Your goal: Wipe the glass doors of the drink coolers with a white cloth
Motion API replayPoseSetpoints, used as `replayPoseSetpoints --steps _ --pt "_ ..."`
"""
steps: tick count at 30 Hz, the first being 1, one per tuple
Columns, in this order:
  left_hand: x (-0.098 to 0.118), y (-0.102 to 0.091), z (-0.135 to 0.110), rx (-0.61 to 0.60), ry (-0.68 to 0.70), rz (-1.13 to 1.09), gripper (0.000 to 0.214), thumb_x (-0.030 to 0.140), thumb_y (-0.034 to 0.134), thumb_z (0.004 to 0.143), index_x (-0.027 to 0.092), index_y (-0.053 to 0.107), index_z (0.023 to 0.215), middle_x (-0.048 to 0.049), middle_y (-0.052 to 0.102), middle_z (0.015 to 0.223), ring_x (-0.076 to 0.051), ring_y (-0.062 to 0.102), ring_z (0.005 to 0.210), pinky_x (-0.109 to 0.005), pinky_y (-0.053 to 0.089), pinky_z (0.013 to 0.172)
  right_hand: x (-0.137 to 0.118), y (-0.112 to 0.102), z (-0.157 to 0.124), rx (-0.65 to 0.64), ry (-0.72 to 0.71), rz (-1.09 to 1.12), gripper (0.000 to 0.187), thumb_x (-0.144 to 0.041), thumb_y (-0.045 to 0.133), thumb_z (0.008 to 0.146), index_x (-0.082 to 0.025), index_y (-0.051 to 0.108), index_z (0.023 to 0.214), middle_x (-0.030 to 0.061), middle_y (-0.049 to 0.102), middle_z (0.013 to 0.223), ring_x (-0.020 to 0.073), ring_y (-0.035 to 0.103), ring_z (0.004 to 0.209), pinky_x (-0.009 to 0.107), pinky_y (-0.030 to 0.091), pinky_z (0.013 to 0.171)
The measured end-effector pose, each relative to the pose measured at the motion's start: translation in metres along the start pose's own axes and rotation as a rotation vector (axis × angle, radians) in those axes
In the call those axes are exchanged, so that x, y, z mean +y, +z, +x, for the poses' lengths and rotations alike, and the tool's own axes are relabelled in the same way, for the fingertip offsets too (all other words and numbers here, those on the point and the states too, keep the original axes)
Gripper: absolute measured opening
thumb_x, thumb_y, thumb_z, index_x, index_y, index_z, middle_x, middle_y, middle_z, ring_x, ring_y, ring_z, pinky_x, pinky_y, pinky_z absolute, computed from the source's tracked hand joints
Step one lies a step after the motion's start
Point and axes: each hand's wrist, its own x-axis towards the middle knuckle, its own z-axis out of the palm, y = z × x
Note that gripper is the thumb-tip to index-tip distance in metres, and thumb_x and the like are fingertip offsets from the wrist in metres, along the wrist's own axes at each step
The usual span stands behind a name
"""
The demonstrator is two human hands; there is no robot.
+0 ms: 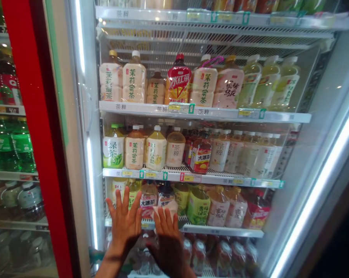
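My left hand (123, 220) is raised low in the view, fingers spread, nothing in it. Beside it, my right hand (167, 235) holds a pale cloth (172, 207) flat under its stretched fingers; whether it is fabric or paper I cannot tell. Both hands appear in front of a drinks cooler, and faint reflections suggest a glass pane before the shelves. Behind the fingers stand bottles labelled in Chinese, among them a dark-capped tea bottle (165, 191) and a green-labelled bottle (199, 204).
Several shelves of bottled tea fill the cooler, with a red-capped bottle (179, 79) on an upper one. Light strips (91, 189) run up both sides. At left, a red frame (32, 127) borders another cooler with green bottles (22, 144).
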Motion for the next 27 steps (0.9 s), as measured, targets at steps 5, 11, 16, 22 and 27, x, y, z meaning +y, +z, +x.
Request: replayPoseSetpoints --steps 5,11,16,22,27 --pt "0.004 -0.001 0.010 0.052 -0.016 -0.026 0.076 0.015 0.057 0.094 0.034 0.023 0.160 -0.0048 0.008 0.172 -0.031 0.001 0.160 -0.065 -0.003 0.127 0.016 -0.015 0.051 0.049 0.034 0.013 0.090 -0.070 0.030 0.099 -0.009 0.015 0.163 0.0183 0.035 0.164 0.0351 0.025 0.155 0.057 0.026 0.122" --pt "0.014 -0.002 0.015 0.038 0.019 -0.016 0.076 0.018 0.058 0.094 0.032 0.023 0.160 -0.0063 0.007 0.172 -0.030 -0.001 0.160 -0.061 -0.005 0.128 0.021 -0.005 0.020 0.053 0.017 -0.053 0.086 -0.066 0.028 0.100 -0.008 0.016 0.163 0.0178 0.038 0.162 0.0327 0.017 0.158 0.057 0.022 0.124" --pt "0.028 0.003 0.022 0.070 0.045 -0.083 0.071 0.020 0.056 0.095 0.031 0.027 0.159 -0.0047 0.011 0.172 -0.029 0.001 0.160 -0.058 -0.006 0.128 0.051 -0.015 0.019 0.075 -0.031 -0.061 0.089 -0.070 0.029 0.099 -0.009 0.020 0.162 0.0165 0.037 0.163 0.0319 0.014 0.159 0.056 0.020 0.126" --pt "0.059 0.014 0.040 0.080 0.089 -0.151 0.072 0.021 0.056 0.095 0.032 0.026 0.159 -0.0038 0.007 0.172 -0.028 -0.001 0.160 -0.058 -0.007 0.128 0.084 -0.042 0.029 0.103 0.044 -0.113 0.087 -0.065 0.026 0.101 -0.005 0.014 0.162 0.0160 0.017 0.170 0.0331 0.007 0.159 0.054 0.007 0.129" --pt "0.084 0.022 0.043 0.068 0.135 -0.210 0.069 0.024 0.058 0.095 0.032 0.030 0.158 -0.0022 0.010 0.172 -0.028 0.000 0.160 -0.055 -0.009 0.129 0.125 -0.033 -0.045 0.120 -0.132 -0.215 0.092 -0.071 0.027 0.098 -0.006 0.014 0.163 0.0109 0.009 0.172 0.0303 0.006 0.160 0.048 0.001 0.131"
